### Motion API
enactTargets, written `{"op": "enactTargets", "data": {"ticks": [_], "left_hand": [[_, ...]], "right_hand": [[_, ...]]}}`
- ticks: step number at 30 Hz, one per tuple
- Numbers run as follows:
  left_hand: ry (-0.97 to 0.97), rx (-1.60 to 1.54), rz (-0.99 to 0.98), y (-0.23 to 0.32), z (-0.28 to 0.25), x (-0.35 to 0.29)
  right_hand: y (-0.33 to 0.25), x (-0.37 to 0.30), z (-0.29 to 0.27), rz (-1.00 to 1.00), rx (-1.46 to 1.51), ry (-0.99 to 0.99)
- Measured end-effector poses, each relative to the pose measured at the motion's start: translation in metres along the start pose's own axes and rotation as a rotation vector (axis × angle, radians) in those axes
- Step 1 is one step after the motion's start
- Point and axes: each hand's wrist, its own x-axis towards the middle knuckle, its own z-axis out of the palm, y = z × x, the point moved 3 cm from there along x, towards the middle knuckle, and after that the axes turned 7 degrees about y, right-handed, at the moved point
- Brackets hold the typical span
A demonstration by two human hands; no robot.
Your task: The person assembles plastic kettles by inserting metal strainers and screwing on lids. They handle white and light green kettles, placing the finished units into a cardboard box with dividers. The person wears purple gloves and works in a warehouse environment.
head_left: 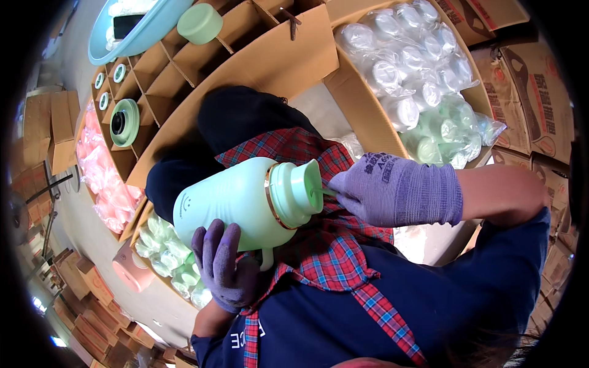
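From the head view, I hold a pale green plastic jug point(236, 202) on its side across my lap, its smooth rounded body ringed by a thin gold band just below the collar. My left hand point(227, 270), in a knitted purple glove, cups the jug from underneath, fingers point(215, 242) curled up against its belly near the looped handle. My right hand point(396, 190), gloved the same, has its fingers pinched together on the rim of the spouted green lid point(300, 191) at the jug's mouth. My checked red-and-blue apron point(325, 245) lies under the jug.

Ahead stands a cardboard box with divider cells point(184, 67), one cell holding a round green cap point(124, 122). To the right, another carton point(362, 104) brims with crinkly clear-bagged white and green lids point(417, 73).
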Motion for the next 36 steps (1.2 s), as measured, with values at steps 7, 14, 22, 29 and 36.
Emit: {"op": "enactTargets", "data": {"ticks": [7, 14, 22, 29, 36], "left_hand": [[0.021, 0.081, 0.011, -0.017, 0.006, -0.003], [0.194, 0.029, 0.037, -0.057, -0.003, 0.006], [-0.212, -1.412, -0.259, -0.126, -0.003, 0.033], [-0.501, -2.004, -0.456, -0.15, 0.081, 0.011], [-0.602, -2.129, -0.463, -0.132, 0.089, 0.031]], "right_hand": [[-0.013, 0.018, -0.02, 0.443, 0.59, -0.271], [0.001, 0.013, -0.029, 0.588, 0.881, 0.067], [-0.043, 0.044, -0.02, -0.128, 1.241, 0.232], [-0.07, 0.044, 0.006, -0.109, 1.242, 0.079], [-0.07, 0.037, 0.0, -0.314, 0.953, 0.225]]}}
